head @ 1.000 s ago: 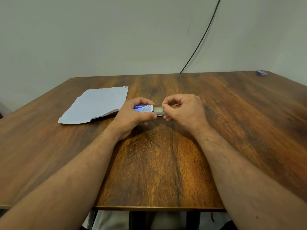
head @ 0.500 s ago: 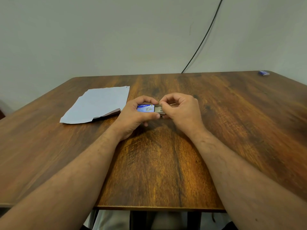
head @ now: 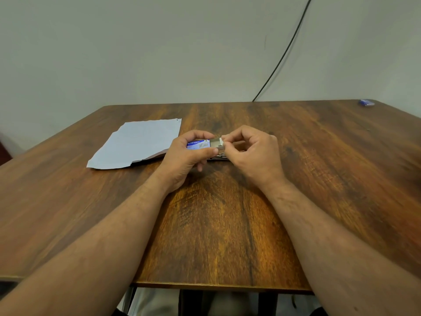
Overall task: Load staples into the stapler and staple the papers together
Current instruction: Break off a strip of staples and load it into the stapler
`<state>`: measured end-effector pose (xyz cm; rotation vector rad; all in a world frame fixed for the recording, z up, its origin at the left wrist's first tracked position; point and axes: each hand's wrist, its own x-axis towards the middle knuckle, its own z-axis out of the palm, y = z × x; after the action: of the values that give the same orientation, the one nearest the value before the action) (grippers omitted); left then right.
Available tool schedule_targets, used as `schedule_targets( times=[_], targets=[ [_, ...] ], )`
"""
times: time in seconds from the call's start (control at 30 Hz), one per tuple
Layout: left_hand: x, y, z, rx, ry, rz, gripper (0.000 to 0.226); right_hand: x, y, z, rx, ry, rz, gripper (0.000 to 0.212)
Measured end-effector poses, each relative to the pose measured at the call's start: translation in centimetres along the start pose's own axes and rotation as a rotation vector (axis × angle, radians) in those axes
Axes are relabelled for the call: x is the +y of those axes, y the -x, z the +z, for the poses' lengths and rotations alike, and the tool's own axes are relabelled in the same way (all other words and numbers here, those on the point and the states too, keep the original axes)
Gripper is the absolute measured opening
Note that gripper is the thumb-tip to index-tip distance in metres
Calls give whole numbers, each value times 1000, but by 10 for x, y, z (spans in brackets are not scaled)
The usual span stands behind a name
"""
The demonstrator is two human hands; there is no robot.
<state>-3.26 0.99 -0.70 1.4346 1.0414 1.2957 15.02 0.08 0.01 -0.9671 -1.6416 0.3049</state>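
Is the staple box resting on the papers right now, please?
No, the staple box is held in the left hand beside the papers, which lie flat on the table with nothing on them.

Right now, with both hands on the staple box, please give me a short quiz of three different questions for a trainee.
1. True or false: the papers lie under the person's right hand.
2. Which hand grips the blue sleeve of the staple box? A) left B) right
3. Fill in: the small blue object lies at the table's far ____ corner.

Key: 1 false; they lie beside the left hand. 2 A. 3 right.
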Motion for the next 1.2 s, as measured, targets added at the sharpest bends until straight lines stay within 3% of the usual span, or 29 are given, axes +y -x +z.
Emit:
schedule_targets(
  times=[0.37, 0.7, 0.9, 1.2],
  targets=[
    [2, -1, 1, -86, -24, -17, 40, 3, 2, 2, -133, 52, -77, 2],
    [1, 0, 2, -72, 22, -4, 40, -2, 2, 6, -100, -77, 36, 5],
    [3, 1, 0, -49, 83, -13, 40, -1, 2, 4, -141, 21, -43, 6],
    [7, 2, -2, -145, 185, -64, 44, 0, 2, 5, -172, 42, -60, 5]
  ],
)
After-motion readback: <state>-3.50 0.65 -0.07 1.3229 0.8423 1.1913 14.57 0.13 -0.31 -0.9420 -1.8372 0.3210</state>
